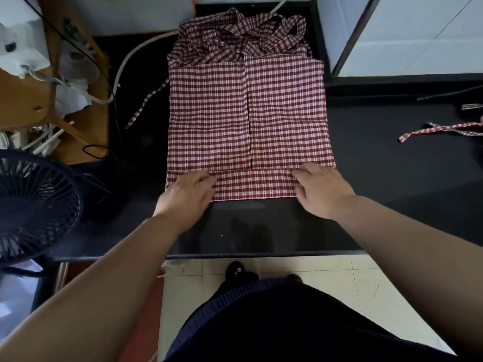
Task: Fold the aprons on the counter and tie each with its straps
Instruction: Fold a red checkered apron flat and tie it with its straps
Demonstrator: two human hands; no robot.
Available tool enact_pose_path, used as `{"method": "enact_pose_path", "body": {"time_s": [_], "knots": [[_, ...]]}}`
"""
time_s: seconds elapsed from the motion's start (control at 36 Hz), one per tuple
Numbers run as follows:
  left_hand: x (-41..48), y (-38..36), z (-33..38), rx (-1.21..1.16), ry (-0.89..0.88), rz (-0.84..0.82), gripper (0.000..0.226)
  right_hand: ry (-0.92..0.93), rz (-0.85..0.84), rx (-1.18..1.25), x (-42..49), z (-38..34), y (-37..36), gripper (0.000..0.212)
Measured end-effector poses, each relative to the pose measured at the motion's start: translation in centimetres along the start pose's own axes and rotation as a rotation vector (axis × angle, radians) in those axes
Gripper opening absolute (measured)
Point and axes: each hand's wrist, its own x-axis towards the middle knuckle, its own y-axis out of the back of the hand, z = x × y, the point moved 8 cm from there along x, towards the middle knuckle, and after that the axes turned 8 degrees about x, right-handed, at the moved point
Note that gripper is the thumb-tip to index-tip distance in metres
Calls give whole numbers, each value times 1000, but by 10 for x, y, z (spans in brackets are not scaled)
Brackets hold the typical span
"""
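Down at the near end of the apron (248, 113), both hands are on a narrow band turned up from the hem. The left hand (188, 194) has the band's left end and the right hand (321, 192) its right end. Each looks to be pinching it, fingers curled over the far fold and thumb at the near edge. The apron lies flat in the middle of the black counter (392, 165), its two side panels folded inward to meet along a centre line. The straps (243, 40) are heaped at the far end, and one loose strap (146, 103) trails off the left side onto the counter.

My read: this is the start of folding or rolling up from the hem, with the tying a long way off.

Now, the hazards. That centre line is two free edges merely lying side by side, so if one hand travels faster than the other the band will skew and the panels could gape open. The counter looks glossy, so a push rather than a lift may slide the whole cloth away instead of turning it. The loose strap could get caught under the fold, or end up too short to reach round. And the heap at the top may be buried if the fold reaches it unsorted.

Off to the right lies another checked strap (441, 129), well apart, and a fan (34, 205) stands at the left.
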Motion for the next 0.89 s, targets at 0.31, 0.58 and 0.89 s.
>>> {"method": "enact_pose_path", "body": {"time_s": [0.31, 0.58, 0.89], "knots": [[-7, -6, 15, 309, -31, -258, 97, 4, -43, 73, -6, -4, -1, 44], [-27, 1, 18, 167, 57, -193, 50, 32, -241, 213, -35, 0, -10, 27], [-42, -13, -15, -372, 292, -552, 32, -3, -326, 198, -36, 17, -19, 22]]}}
